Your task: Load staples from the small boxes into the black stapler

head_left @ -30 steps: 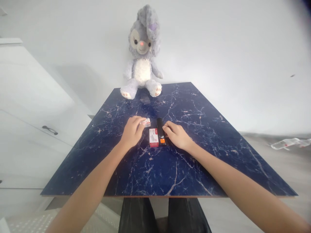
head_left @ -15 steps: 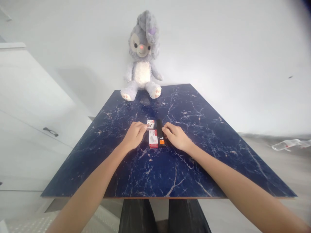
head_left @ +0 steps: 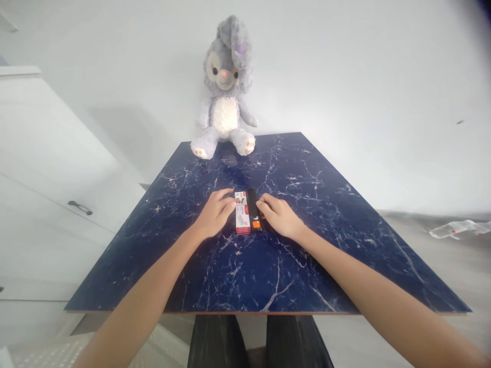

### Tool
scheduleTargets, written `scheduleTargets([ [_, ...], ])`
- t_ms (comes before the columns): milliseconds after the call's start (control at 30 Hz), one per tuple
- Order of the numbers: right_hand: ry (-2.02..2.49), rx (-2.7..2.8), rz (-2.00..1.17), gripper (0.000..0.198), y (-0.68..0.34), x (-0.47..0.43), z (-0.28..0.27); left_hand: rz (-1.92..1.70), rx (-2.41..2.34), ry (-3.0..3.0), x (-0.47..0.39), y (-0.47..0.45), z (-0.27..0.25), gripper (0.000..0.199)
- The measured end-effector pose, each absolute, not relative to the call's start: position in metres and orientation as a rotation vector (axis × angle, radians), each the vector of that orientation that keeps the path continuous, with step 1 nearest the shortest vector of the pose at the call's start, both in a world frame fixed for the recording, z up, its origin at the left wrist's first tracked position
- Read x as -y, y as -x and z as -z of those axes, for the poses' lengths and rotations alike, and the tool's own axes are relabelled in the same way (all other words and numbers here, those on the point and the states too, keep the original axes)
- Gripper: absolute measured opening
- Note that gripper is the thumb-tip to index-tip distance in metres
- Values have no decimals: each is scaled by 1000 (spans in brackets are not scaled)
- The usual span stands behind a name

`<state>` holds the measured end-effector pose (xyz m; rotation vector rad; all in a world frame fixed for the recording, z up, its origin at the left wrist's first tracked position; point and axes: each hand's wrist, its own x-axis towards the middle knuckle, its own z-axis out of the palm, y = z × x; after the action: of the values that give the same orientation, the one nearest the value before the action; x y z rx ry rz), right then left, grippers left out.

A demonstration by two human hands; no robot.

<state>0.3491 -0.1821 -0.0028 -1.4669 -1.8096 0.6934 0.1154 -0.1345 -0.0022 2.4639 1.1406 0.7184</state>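
Note:
Two small red-and-white cardboard boxes lie end to end in the middle of the table. The far box (head_left: 241,196) is the shorter, with a dark picture on its top. The near box (head_left: 243,220) shows a grey picture and a red edge. Along their right side lies a long black object (head_left: 253,207) with an orange patch, its kind unclear. My left hand (head_left: 215,212) is open just left of the far box, fingers apart, thumb tip at its edge. My right hand (head_left: 279,213) has curled fingers, with thumb and fingertips closed at the black object's right edge.
A grey plush rabbit (head_left: 225,92) sits at the far edge of the blue marbled table (head_left: 322,245), against the wall. A white cabinet (head_left: 46,168) stands at left. Clear plastic packaging (head_left: 458,228) lies on the floor at right.
The far box has shifted slightly right and nearer, so it now lines up with the near box. My left fingers have spread away from it. My right hand stays in place.

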Motion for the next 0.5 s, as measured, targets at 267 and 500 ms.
scheduleTargets([
  [267, 1461, 1812, -696, 30, -349, 181, 3, -557, -998, -2397, 136, -108, 6, 85],
  [500, 1463, 1809, -702, 30, -349, 181, 3, -408, -897, -2442, 139, -107, 4, 125],
])
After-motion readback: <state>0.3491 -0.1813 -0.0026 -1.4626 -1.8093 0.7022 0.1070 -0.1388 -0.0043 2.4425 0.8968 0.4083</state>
